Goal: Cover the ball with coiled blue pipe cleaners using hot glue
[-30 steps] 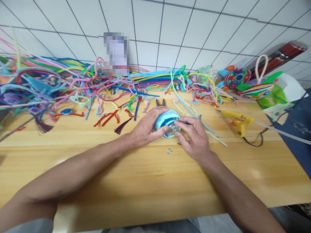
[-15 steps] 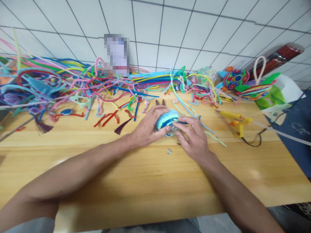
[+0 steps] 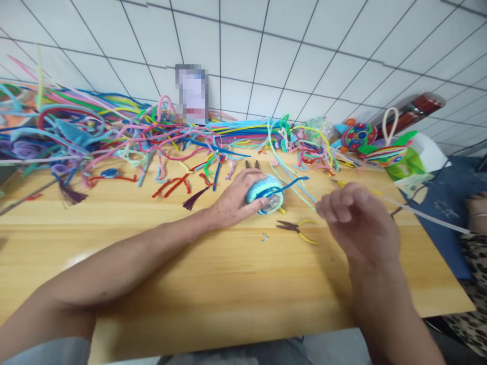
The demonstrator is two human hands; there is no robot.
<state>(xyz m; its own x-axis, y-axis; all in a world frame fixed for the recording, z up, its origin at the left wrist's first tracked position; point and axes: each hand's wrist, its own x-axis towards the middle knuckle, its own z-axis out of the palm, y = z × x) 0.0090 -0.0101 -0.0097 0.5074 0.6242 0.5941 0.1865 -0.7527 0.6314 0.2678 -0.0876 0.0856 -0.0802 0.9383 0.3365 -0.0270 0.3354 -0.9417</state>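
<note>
My left hand [image 3: 243, 195] is closed round a ball [image 3: 271, 185] wound with blue, light blue and pale green pipe cleaners, holding it on the table. Clear material shows at the ball's lower side, and a dark blue pipe cleaner end [image 3: 297, 181] sticks out to the right. My right hand [image 3: 357, 218] is raised at the right with its fingers curled; whatever may be inside them is hidden. Behind it a yellow glue gun [image 3: 342, 184] is mostly covered. Yellow-handled pliers [image 3: 292, 226] lie with spread handles between the hands.
Tangled pipe cleaners [image 3: 152, 137] line the wall side. Dark tassels [image 3: 196, 197] lie at left. A phone-like blurred panel [image 3: 194, 94] leans on the tiles. A decorated ball [image 3: 358, 136] and a red-brown cylinder [image 3: 418, 109] are at right. Another person's arm [image 3: 478, 208] shows at the right edge.
My right hand has left the ball and moved right, in front of the glue gun. The dark blue end and the pliers are now uncovered. My left hand stays on the ball.
</note>
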